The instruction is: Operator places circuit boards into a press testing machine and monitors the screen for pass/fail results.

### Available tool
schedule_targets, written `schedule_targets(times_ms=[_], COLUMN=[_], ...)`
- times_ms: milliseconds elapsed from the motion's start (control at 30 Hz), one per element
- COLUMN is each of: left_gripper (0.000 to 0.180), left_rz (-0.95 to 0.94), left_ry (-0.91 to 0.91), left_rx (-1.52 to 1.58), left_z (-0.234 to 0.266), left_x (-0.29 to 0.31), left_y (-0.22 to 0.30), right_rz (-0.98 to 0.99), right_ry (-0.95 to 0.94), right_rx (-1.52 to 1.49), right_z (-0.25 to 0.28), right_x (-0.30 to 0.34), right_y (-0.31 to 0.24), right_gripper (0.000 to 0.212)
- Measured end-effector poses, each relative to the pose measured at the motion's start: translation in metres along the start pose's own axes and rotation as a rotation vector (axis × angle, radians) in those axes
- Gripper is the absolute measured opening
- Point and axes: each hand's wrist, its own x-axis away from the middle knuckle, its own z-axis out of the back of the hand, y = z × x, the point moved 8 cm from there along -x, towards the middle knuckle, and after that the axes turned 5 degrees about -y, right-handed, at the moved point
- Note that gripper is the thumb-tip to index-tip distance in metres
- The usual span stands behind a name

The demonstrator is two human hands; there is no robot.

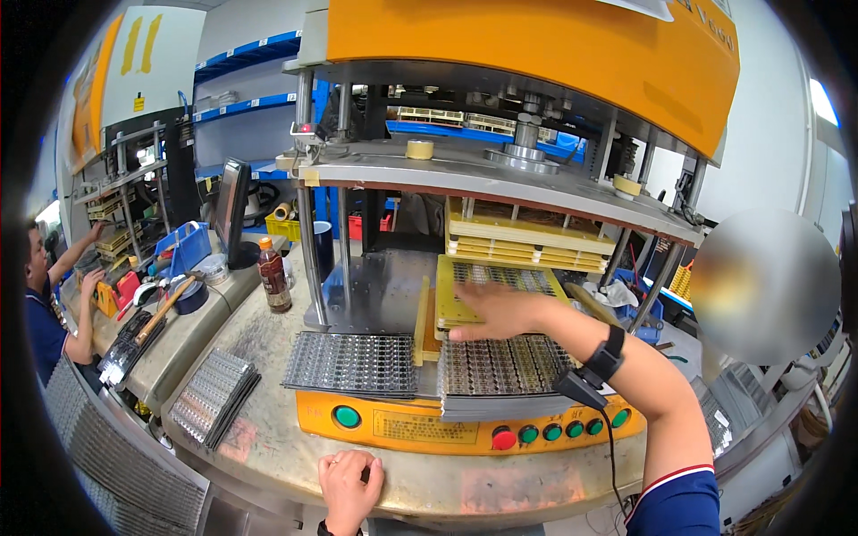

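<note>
My right hand [499, 309] reaches into the press with its fingers stretched out flat over a yellow fixture plate [450, 290]. A perforated metal sheet [523, 279] lies on that plate, partly hidden by the hand. In front of it is a stack of perforated metal sheets [505, 366], and a second stack of metal sheets [349, 362] lies to its left. At the table's front edge my left hand [350, 487] rests with curled fingers, and nothing shows in them. A wristband with a corded black clip is on my right wrist.
Above the plate hangs the press's upper yellow tooling [536, 241]. Along the front run a red button [503, 438] and several green ones. More metal sheets [213, 393] and a brown bottle [273, 277] stand left. A co-worker [54, 295] works at another machine, far left.
</note>
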Motion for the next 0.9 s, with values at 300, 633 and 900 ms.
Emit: schedule_targets(times_ms=[300, 633, 900], left_gripper=[0.014, 0.013, 0.029], left_rz=[-0.021, -0.020, -0.100], left_ry=[-0.008, -0.050, -0.090], left_rx=[-0.035, 0.047, -0.304], left_z=[-0.004, -0.001, -0.016], left_x=[0.002, -0.002, -0.001], left_y=[-0.002, 0.008, 0.009], right_rz=[0.318, 0.223, 0.234], right_ry=[0.198, 0.719, 0.791], right_rx=[-0.093, 0.115, 0.154], right_z=[-0.018, -0.066, -0.081], right_x=[0.092, 0.166, 0.164], right_y=[-0.055, -0.086, -0.086], right_gripper=[0.094, 0.077, 0.075])
